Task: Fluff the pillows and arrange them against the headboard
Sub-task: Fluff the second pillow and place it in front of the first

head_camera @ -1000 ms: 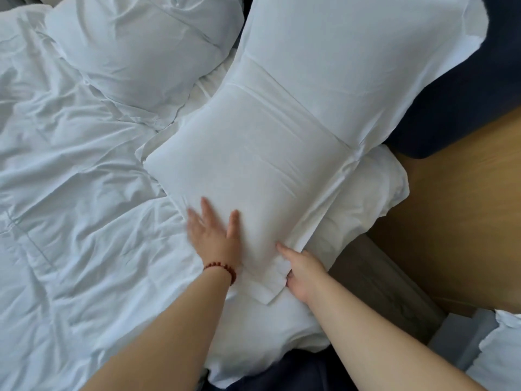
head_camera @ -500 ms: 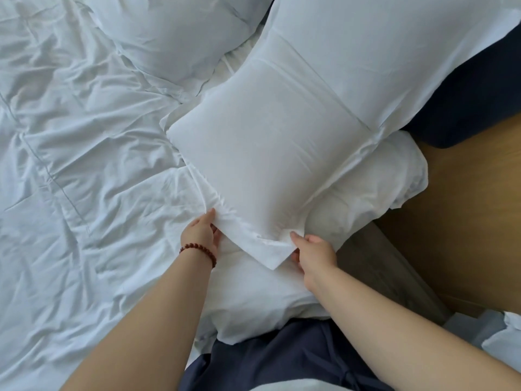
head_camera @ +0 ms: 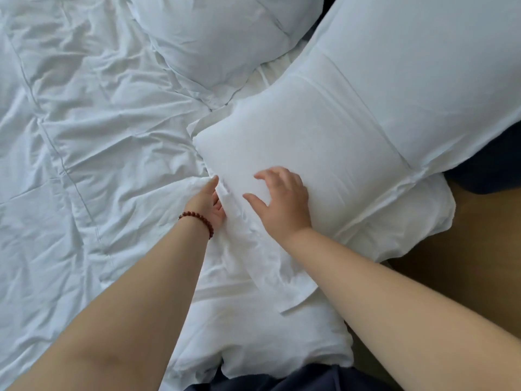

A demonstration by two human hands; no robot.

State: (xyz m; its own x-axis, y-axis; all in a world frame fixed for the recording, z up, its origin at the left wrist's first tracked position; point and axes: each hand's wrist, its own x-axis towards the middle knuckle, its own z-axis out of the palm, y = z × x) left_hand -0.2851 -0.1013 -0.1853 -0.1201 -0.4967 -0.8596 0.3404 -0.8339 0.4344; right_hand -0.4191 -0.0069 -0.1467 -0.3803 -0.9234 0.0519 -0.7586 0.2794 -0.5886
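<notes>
- Head view: a long white fabric pillow (head_camera: 352, 131) lies diagonally across the bed, its far end up at the top right and its near end down by the two hands.
- The right hand (head_camera: 282, 201) sits flat on top of that pillow's near end, palm down, fingers (head_camera: 265, 174) spread and released, grasping nothing, just pressing on the cloth.
- The left hand (head_camera: 207, 203) is at the pillow's left edge, thumb side up, its fingertips tucked under the loose fold of the pillowcase; it looks to be pinching that fold, though the fingers themselves are hidden by the cloth.
- A dark red beaded bracelet (head_camera: 198, 220) circles the left wrist.
- The pillowcase's empty open end (head_camera: 284, 280) trails in wrinkles toward the camera, passing under the right forearm.
- Beneath the long pillow lies another white cushion (head_camera: 406, 230), poking out on the right side, near the bed's edge.
- A second plump white pillow (head_camera: 222, 38) rests at the top centre, just beside the long one, touching or nearly so.
- A crumpled white duvet (head_camera: 84, 142) covers the whole left side of the bed.
- On the right, a tan wooden surface (head_camera: 465, 277) runs along the bed; a dark navy shape (head_camera: 490, 167) shows past the long pillow's right edge, and I cannot tell what it is.
</notes>
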